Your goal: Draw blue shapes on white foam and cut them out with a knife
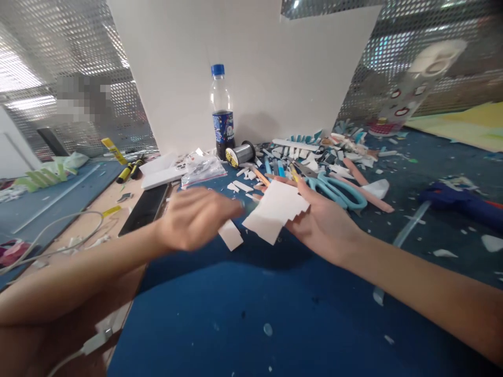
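Note:
My right hand [326, 225] is turned palm up and grips an irregular piece of white foam board or card [275, 209] with a stepped, ragged edge. To its left is my left hand [196, 217], closed and smeared by motion, its thumb side toward the white piece. A smaller white strip [231, 235] shows just below the left fingers; whether they hold it I cannot tell. Light-blue scissors [338, 191] lie behind the right hand, partly covered by it. Pens or tool handles [261, 176] show behind the right fingers.
Scraps [298, 149] are heaped at the back. A cola bottle [223, 120] stands upright by a wire spool [240, 154] and plastic bag [204, 168]. A blue glue gun [463, 204] lies right. At left are a black phone-like slab [145, 209] and a white cable [94, 343].

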Motion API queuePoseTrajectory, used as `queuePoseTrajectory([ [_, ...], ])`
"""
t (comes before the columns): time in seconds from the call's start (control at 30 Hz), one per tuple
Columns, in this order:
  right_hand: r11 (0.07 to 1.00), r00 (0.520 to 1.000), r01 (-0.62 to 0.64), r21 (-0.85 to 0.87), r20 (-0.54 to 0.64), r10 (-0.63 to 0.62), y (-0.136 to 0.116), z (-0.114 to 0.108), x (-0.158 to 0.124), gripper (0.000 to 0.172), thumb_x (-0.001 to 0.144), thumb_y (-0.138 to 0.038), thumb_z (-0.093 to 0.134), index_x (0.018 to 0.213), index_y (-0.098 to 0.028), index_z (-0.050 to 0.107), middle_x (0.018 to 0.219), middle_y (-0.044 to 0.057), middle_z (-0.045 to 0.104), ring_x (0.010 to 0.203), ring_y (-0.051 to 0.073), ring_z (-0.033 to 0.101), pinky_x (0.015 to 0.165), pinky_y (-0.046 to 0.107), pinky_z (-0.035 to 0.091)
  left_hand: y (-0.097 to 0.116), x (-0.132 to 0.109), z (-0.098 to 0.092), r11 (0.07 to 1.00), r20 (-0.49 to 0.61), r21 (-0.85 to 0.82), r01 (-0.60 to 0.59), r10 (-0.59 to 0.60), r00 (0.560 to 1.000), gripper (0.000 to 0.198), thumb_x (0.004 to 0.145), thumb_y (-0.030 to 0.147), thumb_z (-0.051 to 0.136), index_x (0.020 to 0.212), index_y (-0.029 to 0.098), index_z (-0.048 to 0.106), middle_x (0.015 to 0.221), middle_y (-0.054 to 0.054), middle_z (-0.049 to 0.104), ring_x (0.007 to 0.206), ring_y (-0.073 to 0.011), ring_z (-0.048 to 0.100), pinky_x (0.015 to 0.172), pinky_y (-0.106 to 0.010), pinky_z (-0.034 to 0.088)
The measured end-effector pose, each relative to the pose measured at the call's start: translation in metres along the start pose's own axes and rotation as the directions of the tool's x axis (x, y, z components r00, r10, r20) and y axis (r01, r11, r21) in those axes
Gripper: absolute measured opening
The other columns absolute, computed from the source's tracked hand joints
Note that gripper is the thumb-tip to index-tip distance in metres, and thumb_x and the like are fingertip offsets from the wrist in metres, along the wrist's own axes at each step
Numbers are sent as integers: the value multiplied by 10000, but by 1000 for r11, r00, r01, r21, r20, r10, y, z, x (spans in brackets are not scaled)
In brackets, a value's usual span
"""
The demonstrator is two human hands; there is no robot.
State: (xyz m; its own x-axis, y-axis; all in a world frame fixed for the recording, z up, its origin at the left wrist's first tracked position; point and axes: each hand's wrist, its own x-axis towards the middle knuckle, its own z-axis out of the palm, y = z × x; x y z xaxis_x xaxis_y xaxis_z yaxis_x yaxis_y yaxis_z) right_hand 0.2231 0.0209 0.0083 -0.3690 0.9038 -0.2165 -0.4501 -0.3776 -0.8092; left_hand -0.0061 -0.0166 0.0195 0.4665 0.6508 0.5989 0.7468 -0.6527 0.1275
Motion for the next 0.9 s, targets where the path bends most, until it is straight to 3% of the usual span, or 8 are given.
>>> queuePoseTrajectory([
  [0.13,1000,999,-9,-24,37,10,-1,3,-2,373,1003,-441,365,1129,-268,670,1259,58,678,1194,248,628,1008,403,534,-49,34,-20,958,-206,134,253,-223,953,316,1003,201,371,1294,175,493,1206,-117,683,1107,-210,660,933,-394,540],
  [0.23,999,999,-46,0,-3,46,-2,8,-4,395,1001,-450,362,1157,-253,667,1258,55,681,1173,247,642,1024,410,522,-84,48,-29,890,-37,238,390,-393,919,594,818,87,650,1380,146,465,1476,-164,479,1406,-361,405,1138,-509,372],
  [0.3,998,998,-62,3,-32,62,-2,10,-5,393,1001,-445,359,1139,-251,672,1202,54,705,1147,246,656,1014,415,528,-96,50,-32,859,54,274,433,-463,885,512,832,107,674,1323,149,536,1412,-154,539,1338,-362,482,1111,-544,393],
  [0.37,998,999,-52,-18,-11,52,-3,10,-6,398,1001,-451,348,1114,-261,679,1160,55,720,1145,256,657,1008,435,530,-97,49,-34,838,103,293,460,-505,857,356,909,221,649,1252,154,581,1299,-122,603,1185,-291,597,1015,-506,491],
  [0.5,998,997,0,-59,79,4,-2,5,-6,370,983,-469,388,1090,-264,677,1215,63,699,1173,270,639,1023,456,512,-69,46,-31,828,89,297,476,-521,849,299,965,340,588,1207,164,590,1220,-95,617,1033,-219,640,883,-422,563],
  [0.67,1000,995,-14,-19,95,16,-1,9,-12,378,979,-482,396,1174,-267,639,1234,57,687,1149,247,645,972,419,536,-6,30,-8,950,83,158,270,-285,955,326,982,428,510,1079,124,576,859,-66,669,751,-188,651,704,-357,570],
  [0.8,1000,997,-27,6,67,26,-2,15,-19,351,991,-442,379,1179,-287,632,1298,18,647,1173,212,618,929,351,541,27,6,17,999,56,31,27,-29,998,755,886,753,398,1260,98,436,1116,-186,635,1032,-313,634,867,-471,567],
  [0.9,1000,993,-16,-16,116,18,1,15,-23,326,983,-446,411,1169,-302,636,1287,0,648,1157,194,615,877,300,541,34,-6,31,999,-4,-18,-27,27,1000,692,949,674,346,1326,94,345,1152,-213,597,1045,-316,628,844,-478,587],
])
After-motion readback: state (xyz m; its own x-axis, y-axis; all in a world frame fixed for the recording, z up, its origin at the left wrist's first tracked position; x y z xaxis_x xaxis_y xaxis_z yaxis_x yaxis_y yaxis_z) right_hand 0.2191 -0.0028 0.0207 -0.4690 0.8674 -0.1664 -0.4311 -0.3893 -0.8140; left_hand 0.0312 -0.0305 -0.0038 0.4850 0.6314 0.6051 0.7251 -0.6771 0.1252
